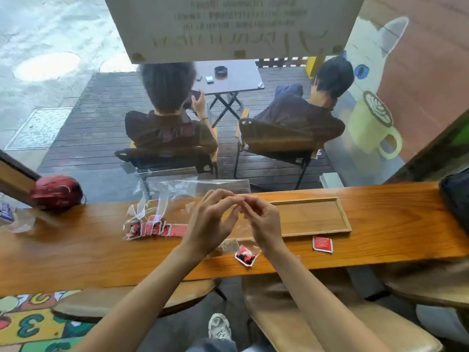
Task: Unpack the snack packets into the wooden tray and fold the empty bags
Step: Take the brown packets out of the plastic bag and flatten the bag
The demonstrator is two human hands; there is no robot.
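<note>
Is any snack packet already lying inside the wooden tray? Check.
No. The wooden tray shows only bare wood, while one red packet lies on the counter just in front of it.

Both hands raised over wooden counter, fingertips meeting. Left hand and right hand pinch top of clear bag; bag hangs down, one red packet at bottom, near counter edge. Wooden tray just behind right hand, nothing visible in it. Loose red packet on counter in front of tray. Left of hands: second clear bag lying with several red packets inside. Red helmet far left.
</note>
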